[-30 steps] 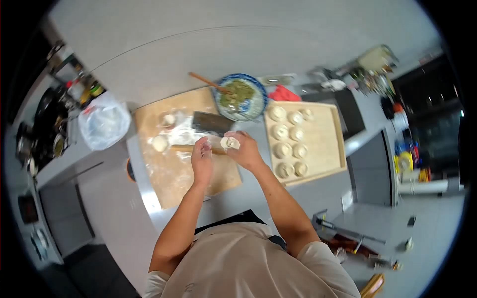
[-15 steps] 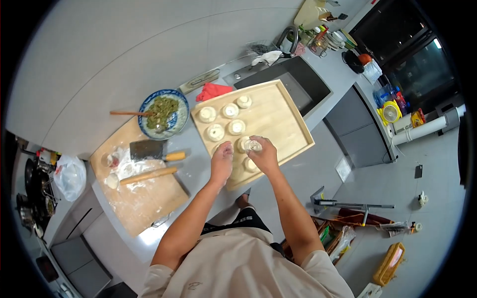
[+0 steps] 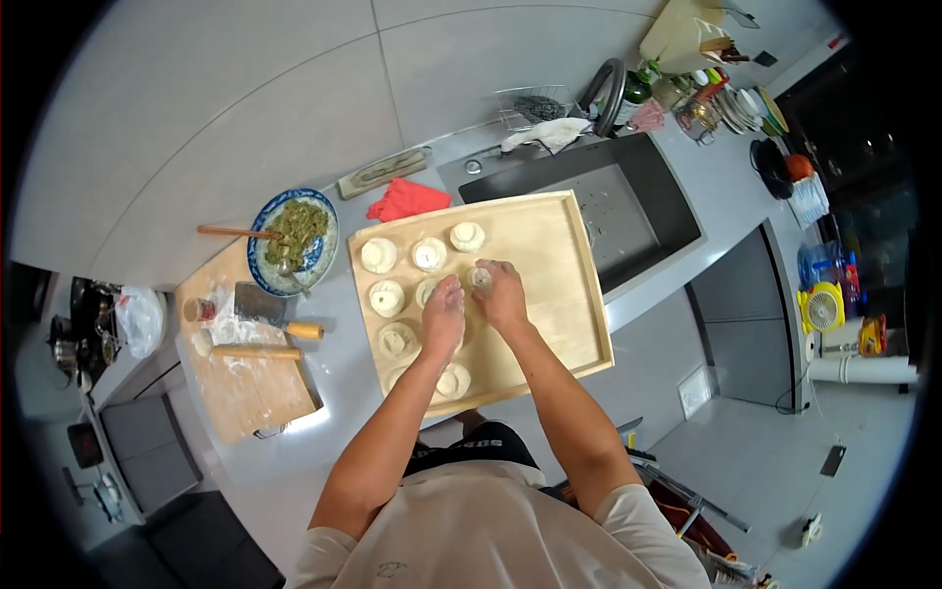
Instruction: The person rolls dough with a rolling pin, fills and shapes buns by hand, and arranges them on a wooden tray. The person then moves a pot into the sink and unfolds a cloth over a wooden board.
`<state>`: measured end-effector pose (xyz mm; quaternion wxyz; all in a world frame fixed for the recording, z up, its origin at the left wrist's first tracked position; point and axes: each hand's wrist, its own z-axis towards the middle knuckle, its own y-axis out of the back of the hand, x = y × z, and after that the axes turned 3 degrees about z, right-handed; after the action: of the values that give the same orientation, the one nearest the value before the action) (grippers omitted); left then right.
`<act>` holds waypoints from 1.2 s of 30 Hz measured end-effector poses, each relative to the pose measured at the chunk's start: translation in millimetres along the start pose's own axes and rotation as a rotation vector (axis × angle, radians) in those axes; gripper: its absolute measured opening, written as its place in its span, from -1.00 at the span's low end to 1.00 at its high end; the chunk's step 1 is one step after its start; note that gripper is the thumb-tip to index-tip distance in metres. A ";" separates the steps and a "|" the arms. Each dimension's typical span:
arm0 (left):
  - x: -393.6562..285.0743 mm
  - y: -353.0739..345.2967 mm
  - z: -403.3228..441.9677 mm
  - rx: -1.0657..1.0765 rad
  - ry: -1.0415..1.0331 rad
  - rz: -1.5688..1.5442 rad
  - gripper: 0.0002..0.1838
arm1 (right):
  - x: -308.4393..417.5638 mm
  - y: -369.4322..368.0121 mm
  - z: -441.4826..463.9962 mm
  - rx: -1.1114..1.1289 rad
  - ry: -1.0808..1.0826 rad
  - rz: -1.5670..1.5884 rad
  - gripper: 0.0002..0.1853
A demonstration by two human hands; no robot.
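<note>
On a wooden tray [image 3: 549,294] stand several round white stuffed buns, such as the near one [image 3: 453,381] and the far-left one [image 3: 379,255]. My right hand [image 3: 502,293] is closed around a small bun [image 3: 481,279] above the middle of the tray. Close beside it, my left hand [image 3: 444,319] hovers over the buns with its fingers stretched out and nothing visible in them. It partly covers a bun [image 3: 425,293] and hides part of the row behind it.
Left of the tray, a blue-patterned bowl [image 3: 257,265] of green filling holds a wooden-handled utensil. A floured board [image 3: 245,417] bears a cleaver [image 3: 257,304] and a rolling pin [image 3: 257,352]. Behind the tray are a red cloth [image 3: 407,199] and a sink [image 3: 677,221].
My view has shifted, so the tray sits lower and further left. My right hand, still with the bun, has moved away from the near buns toward the tray's middle; my left hand has followed.
</note>
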<state>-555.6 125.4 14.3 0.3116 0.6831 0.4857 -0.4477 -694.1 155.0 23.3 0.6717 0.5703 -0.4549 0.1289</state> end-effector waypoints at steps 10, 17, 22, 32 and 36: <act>-18.1 7.2 -1.8 -0.062 0.000 0.108 -0.47 | -9.3 11.0 -6.3 0.005 0.172 -0.272 -0.38; -23.6 38.5 -19.4 -0.117 -0.056 0.049 -0.46 | 47.3 46.8 25.1 -0.648 -0.018 0.529 -0.31; -21.9 97.1 -30.7 -0.198 -0.094 -0.016 -0.45 | 105.5 -8.5 -6.4 -0.428 0.225 0.426 -0.33; -16.2 312.6 -86.5 -0.400 -0.076 -0.193 -0.44 | 237.8 -195.0 -96.7 -0.031 0.486 0.342 -0.61; 3.4 413.7 -104.2 -0.483 -0.190 -0.158 -0.51 | 304.7 -269.6 -138.5 0.083 0.573 0.282 -0.69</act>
<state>-133.1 78.1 49.6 0.4737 0.5038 0.5988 -0.4040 -274.8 86.8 88.3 0.7243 0.4689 -0.3163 0.3943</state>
